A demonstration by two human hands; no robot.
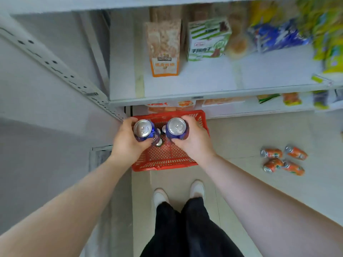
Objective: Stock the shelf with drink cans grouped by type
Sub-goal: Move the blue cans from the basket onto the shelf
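My left hand [126, 141] grips an upright blue drink can [143, 129], and my right hand [194, 140] grips a second blue can [176, 127]. Both cans are held above a red plastic basket [167, 160] on the floor. More blue cans [159, 140] stand in the basket between my hands, partly hidden. Several orange cans [284, 160] lie on their sides on the floor to the right. The white shelf [204, 84] is in front of me, above the basket.
On the shelf stand an orange snack box [164, 49], a green and white box [208, 39] and blurred snack bags [278, 36] to the right. A lower shelf [241, 106] holds more packets. A white upright post [55, 67] runs along the left. My feet [178, 195] stand behind the basket.
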